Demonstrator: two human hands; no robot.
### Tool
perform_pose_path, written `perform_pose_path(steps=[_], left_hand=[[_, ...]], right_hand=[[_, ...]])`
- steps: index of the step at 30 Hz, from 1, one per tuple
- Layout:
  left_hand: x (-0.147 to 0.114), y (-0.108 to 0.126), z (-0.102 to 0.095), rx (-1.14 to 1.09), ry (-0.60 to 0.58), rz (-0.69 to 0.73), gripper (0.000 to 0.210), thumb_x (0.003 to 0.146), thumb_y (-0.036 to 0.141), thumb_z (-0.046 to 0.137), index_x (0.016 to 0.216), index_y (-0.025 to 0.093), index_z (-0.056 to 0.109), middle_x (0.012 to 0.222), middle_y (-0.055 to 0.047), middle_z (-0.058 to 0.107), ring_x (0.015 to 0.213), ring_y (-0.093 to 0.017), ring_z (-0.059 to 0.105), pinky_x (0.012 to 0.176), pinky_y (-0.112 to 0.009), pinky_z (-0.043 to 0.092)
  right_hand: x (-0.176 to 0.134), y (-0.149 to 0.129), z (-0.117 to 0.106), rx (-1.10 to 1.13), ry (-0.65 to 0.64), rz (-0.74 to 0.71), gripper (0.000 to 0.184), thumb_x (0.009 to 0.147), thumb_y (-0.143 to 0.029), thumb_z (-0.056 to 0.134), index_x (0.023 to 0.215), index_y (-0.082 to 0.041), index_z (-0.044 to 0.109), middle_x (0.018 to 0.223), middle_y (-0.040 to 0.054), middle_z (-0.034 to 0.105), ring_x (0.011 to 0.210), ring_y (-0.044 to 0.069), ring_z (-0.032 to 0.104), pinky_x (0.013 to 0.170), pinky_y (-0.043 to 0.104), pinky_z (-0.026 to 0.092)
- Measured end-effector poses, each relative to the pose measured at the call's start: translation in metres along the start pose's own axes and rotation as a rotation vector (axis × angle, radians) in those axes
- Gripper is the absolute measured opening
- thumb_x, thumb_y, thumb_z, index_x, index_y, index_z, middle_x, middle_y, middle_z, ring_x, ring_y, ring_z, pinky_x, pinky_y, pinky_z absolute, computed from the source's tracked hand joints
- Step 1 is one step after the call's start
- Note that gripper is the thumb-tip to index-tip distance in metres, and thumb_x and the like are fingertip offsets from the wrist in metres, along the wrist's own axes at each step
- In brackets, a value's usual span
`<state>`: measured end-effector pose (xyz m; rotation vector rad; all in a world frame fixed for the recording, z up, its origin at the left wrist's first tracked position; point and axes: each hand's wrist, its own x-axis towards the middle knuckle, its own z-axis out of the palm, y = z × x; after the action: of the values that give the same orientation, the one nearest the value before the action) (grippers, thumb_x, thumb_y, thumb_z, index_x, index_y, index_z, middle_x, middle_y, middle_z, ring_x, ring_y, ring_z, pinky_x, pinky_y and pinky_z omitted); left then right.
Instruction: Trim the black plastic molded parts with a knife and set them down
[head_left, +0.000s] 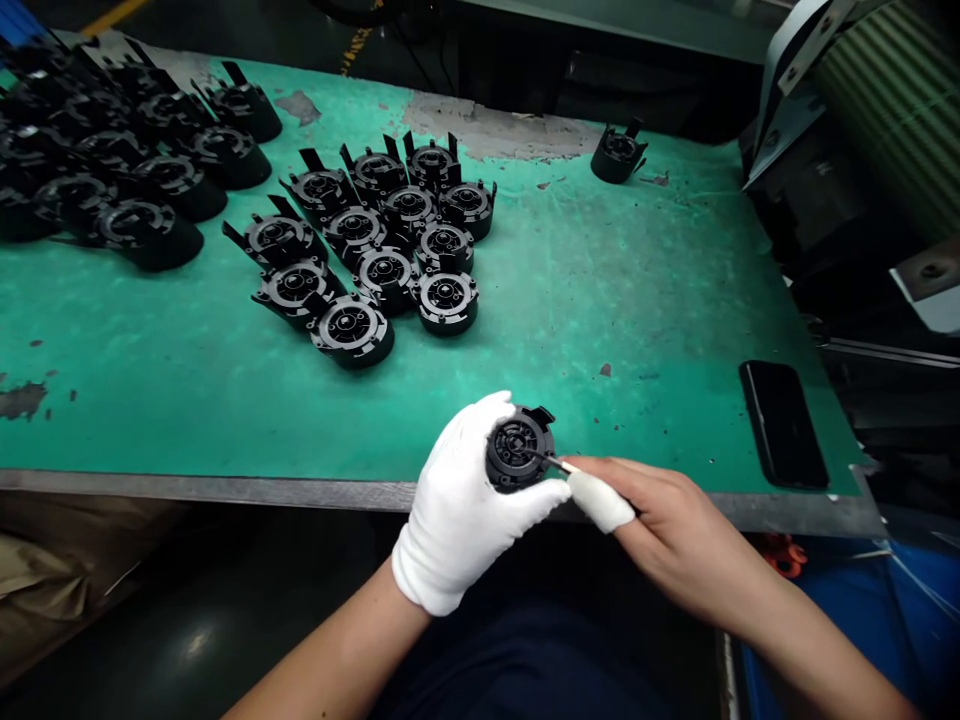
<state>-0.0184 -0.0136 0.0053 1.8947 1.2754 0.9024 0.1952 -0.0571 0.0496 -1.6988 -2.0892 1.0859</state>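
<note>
A round black plastic housing (pixel 517 445) with ring-shaped ribs and a short tab sits in my left hand (pixel 465 480), which wears a white glove. The gloved fingers and thumb wrap around its side, above the table's front edge. From the right, my right hand (pixel 637 490) grips a thin dark tool (pixel 551 460) whose tip reaches the housing's face; most of its handle is hidden in the fingers, so its kind is unclear. A white cover (pixel 600 502) wraps the right thumb; the rest of that hand is bare.
Several similar black housings (pixel 352 330) stand grouped on the green tabletop (pixel 585 300). More are crowded at the far left (pixel 150 232), and a single housing (pixel 619 155) stands at the back. A black phone (pixel 784 425) lies at right, beside machinery (pixel 885 120).
</note>
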Motion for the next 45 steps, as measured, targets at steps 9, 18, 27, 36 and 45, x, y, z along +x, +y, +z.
perform_pose_path(steps=[9, 18, 27, 36, 45], left_hand=[[0.002, 0.000, 0.002, 0.016, 0.009, 0.010, 0.061, 0.074, 0.035, 0.082, 0.124, 0.022, 0.050, 0.141, -0.013, 0.058, 0.129, -0.030, 0.060, 0.109, -0.046, 0.052], [0.001, 0.001, 0.003, 0.067, 0.024, -0.035, 0.076, 0.076, 0.040, 0.081, 0.139, 0.022, 0.044, 0.133, -0.011, 0.063, 0.124, -0.028, 0.063, 0.108, -0.046, 0.053], [-0.004, 0.003, 0.014, 0.108, 0.105, -0.043, 0.076, 0.077, 0.043, 0.081, 0.141, 0.021, 0.045, 0.135, -0.012, 0.063, 0.129, -0.032, 0.060, 0.112, -0.052, 0.050], [-0.005, -0.001, 0.014, 0.077, 0.111, 0.025, 0.078, 0.077, 0.048, 0.081, 0.139, 0.019, 0.045, 0.134, -0.013, 0.062, 0.126, -0.029, 0.061, 0.111, -0.048, 0.050], [-0.005, 0.002, 0.017, 0.077, 0.136, 0.025, 0.070, 0.079, 0.045, 0.081, 0.136, 0.022, 0.049, 0.134, -0.011, 0.063, 0.125, -0.029, 0.062, 0.111, -0.046, 0.050]], right_hand=[[0.016, 0.011, 0.002, -0.356, 0.125, -0.056, 0.035, 0.103, -0.029, 0.048, 0.134, -0.025, 0.064, 0.086, 0.0036, 0.068, 0.079, 0.022, 0.060, 0.071, 0.035, 0.044], [0.015, 0.009, 0.000, -0.418, 0.148, -0.075, 0.035, 0.103, -0.028, 0.047, 0.133, -0.024, 0.064, 0.085, 0.0039, 0.066, 0.079, 0.021, 0.059, 0.069, 0.033, 0.042], [0.024, 0.005, 0.005, -0.582, 0.242, 0.009, 0.036, 0.099, -0.025, 0.050, 0.131, -0.027, 0.066, 0.083, 0.0035, 0.069, 0.079, 0.022, 0.064, 0.063, 0.032, 0.041], [0.000, 0.013, 0.002, -0.232, 0.214, -0.039, 0.036, 0.103, -0.026, 0.044, 0.132, -0.023, 0.064, 0.111, 0.0076, 0.074, 0.097, 0.021, 0.069, 0.083, 0.032, 0.053], [-0.013, 0.008, 0.006, -0.502, 0.149, 0.060, 0.039, 0.097, -0.023, 0.048, 0.132, -0.028, 0.066, 0.084, 0.0029, 0.069, 0.075, 0.022, 0.067, 0.063, 0.032, 0.047]])
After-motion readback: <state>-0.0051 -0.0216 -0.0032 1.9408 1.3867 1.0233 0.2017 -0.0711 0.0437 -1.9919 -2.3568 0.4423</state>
